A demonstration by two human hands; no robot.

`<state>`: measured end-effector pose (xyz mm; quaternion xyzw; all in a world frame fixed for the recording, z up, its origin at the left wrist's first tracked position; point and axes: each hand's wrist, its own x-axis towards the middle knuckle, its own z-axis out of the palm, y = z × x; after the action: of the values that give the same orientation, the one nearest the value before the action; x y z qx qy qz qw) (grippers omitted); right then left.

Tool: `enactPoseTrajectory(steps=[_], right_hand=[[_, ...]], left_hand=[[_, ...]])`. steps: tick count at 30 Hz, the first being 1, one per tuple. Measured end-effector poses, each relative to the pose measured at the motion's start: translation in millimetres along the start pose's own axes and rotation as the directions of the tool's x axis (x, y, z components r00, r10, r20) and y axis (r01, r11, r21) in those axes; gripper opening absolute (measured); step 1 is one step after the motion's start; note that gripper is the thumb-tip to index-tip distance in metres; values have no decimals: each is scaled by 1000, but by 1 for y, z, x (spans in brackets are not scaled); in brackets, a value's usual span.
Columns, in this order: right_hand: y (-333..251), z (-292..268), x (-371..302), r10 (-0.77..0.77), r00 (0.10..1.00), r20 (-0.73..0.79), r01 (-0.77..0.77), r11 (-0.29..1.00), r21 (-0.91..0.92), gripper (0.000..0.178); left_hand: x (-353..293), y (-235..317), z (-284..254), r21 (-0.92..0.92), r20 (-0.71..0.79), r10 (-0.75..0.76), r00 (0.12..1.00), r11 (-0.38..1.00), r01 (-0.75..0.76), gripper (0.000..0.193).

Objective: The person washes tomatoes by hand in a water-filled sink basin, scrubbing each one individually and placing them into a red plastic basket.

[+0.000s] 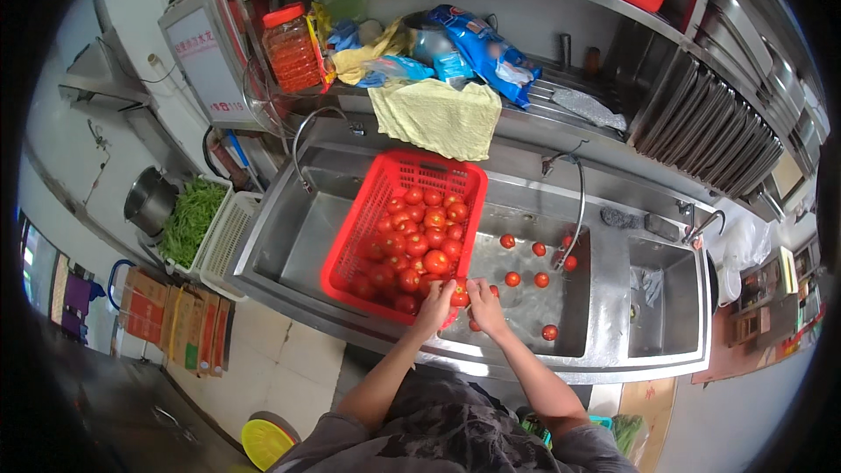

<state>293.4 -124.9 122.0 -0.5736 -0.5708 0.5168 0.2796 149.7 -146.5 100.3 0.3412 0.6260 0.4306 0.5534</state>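
Observation:
A ripe red tomato [460,294] is between my two hands, over the near right corner of a red plastic basket [335,264]. My left hand [433,308] is closed on its left side. From the right, my right hand [486,308] closes on the same tomato, its fingers bent. Many tomatoes [419,236] are heaped in the basket, which straddles the left and middle sink basins. Several more sit in the water of the middle basin [574,320]; one of them shows just beyond my right fingers.
A curved faucet [581,197] reaches over the middle basin; another [300,153] stands over the left basin. At the right is a smaller basin [653,333]. A pale yellow cloth [438,118] hangs from the shelf behind. Crates with leafy greens [188,228] stand at the left.

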Motion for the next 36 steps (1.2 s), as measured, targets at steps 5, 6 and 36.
enactPoseTrajectory(steps=[5, 6, 36], right_hand=[[-33, 50, 29, -39, 997, 64, 38, 999, 9, 41], [-35, 55, 36, -23, 996, 81, 20, 999, 37, 41], [66, -18, 9, 109, 891, -441, -44, 987, 155, 23]], left_hand=[[26, 9, -74, -69, 93, 85, 992, 995, -78, 45], [32, 14, -81, -2, 79, 122, 989, 993, -122, 45], [53, 22, 41, 234, 405, 331, 852, 863, -447, 20]])
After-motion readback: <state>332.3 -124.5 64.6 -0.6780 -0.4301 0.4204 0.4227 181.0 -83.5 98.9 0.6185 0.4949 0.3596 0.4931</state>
